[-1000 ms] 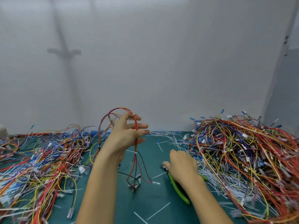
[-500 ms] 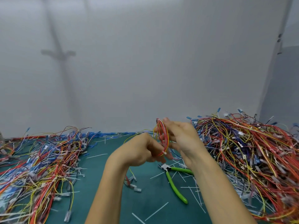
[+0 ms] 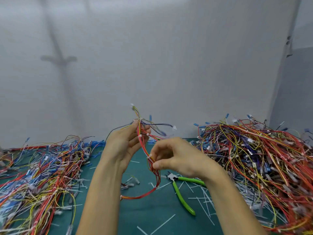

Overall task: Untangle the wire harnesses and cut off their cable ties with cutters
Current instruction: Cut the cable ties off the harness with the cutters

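Currently, left hand (image 3: pixel 125 146) grip curled round upper end of red-and-yellow wire harness with white cable ties (image 3: pixel 144 147), held above dark green worktop (image 3: pixel 152 217); right hand (image 3: pixel 174 158) pinches it lower down. Green-handled cutters (image 3: pixel 182 197) lie on worktop.

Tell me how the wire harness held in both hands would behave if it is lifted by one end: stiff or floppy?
Probably floppy: below the right hand the wire harness sags in a loose curve toward the mat. Likely light, since the left hand holds its top with the fingers alone. Its splayed ends could snag.
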The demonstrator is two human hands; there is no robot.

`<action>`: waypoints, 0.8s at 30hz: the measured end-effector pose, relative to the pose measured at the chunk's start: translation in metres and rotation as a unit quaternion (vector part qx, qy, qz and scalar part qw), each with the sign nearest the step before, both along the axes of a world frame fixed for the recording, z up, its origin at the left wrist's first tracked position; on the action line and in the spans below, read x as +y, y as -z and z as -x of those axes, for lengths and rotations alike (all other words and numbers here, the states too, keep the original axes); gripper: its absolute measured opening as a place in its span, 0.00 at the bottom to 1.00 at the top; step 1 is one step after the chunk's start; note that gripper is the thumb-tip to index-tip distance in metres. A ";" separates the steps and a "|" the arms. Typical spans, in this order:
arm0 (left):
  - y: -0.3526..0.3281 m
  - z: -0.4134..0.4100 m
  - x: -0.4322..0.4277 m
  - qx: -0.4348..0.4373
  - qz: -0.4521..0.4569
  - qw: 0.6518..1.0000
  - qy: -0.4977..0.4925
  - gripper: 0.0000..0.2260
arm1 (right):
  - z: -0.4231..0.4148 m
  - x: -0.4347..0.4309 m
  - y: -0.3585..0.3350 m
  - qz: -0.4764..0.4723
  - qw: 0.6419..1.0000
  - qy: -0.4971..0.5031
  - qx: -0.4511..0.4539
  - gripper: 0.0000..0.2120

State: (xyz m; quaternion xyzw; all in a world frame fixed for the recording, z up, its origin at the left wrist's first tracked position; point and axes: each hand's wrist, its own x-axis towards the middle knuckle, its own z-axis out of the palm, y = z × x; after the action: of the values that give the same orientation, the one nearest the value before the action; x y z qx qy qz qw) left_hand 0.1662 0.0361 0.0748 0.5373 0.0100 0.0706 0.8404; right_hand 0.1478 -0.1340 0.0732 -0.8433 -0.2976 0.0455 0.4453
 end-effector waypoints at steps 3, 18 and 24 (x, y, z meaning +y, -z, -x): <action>0.001 0.001 -0.009 -0.023 -0.006 1.000 -0.017 0.05 | -0.001 -0.005 0.002 0.151 0.983 0.090 -0.048 0.05; -0.005 0.012 -0.028 -0.220 -0.334 0.916 0.038 0.07 | -0.005 -0.010 -0.009 -0.174 0.949 0.244 -0.094 0.07; -0.018 0.026 -0.026 -0.161 -0.386 0.905 0.079 0.04 | -0.004 -0.015 -0.015 -0.324 0.917 0.229 -0.046 0.04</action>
State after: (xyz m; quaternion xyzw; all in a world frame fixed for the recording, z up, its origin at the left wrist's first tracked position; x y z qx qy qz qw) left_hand 0.1406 0.0096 0.0929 0.8000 -0.1961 0.0885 0.5600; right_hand 0.1522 -0.1494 0.0878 -0.6989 -0.1146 -0.1960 0.6783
